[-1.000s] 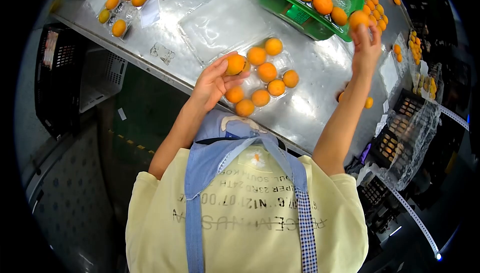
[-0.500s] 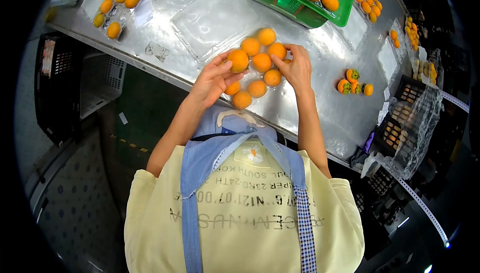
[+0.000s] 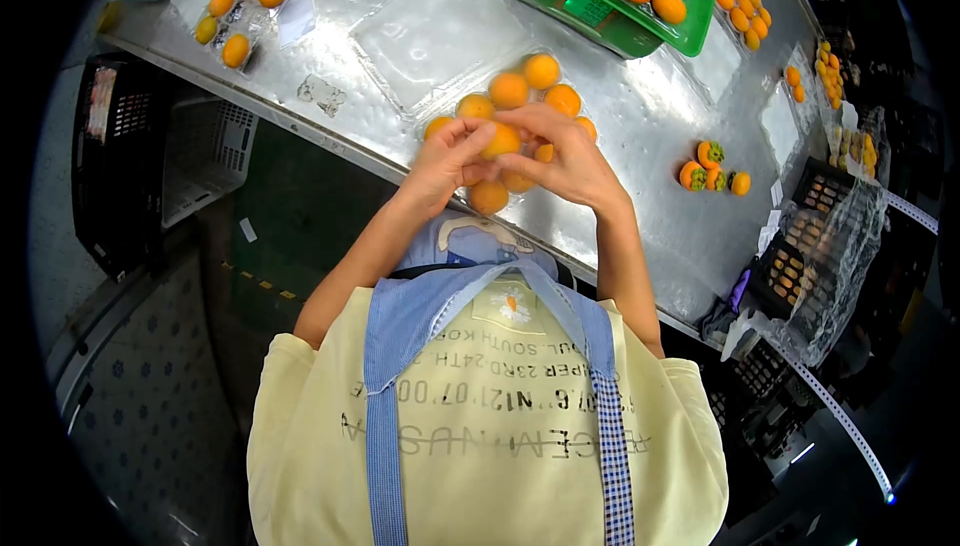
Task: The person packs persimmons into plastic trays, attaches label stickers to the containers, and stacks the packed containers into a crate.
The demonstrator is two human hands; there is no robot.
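- Over the clear moulded plastic tray [image 3: 537, 97]: one smooth round orange fruit [image 3: 501, 142], held low between two hands; a gap beneath it cannot be made out.
- Left hand [image 3: 444, 163]: thumb and fingers bent inward, pinching that fruit from the left; fingertips blurred.
- Right hand [image 3: 568, 159]: fingers curved over the far side, thumb on the near side, pinching the same fruit from the right.
- Companion fruit: more orange rounds in the tray, on either side of the hands; some partly covered by fingers.
- Clear flat plastic panel [image 3: 440, 41]: lying just beyond the tray, on the shiny grey metal table [image 3: 640, 131].
- Green scale [image 3: 585, 28]: farther off, bearing a green-rimmed load of orange fruit.
- Small cluster of orange fruit with leafy green tops [image 3: 693, 176]: right of the tray, well apart from the hands.
- Handling note, by judgement: soft finger pads serve better than nails, since the skin probably marks easily; pressure is best shared evenly between both hands.
- Further note: the fruit is best kept low and turned gently, knuckles lifted off its neighbours, as a dragging finger could roll one from its place.
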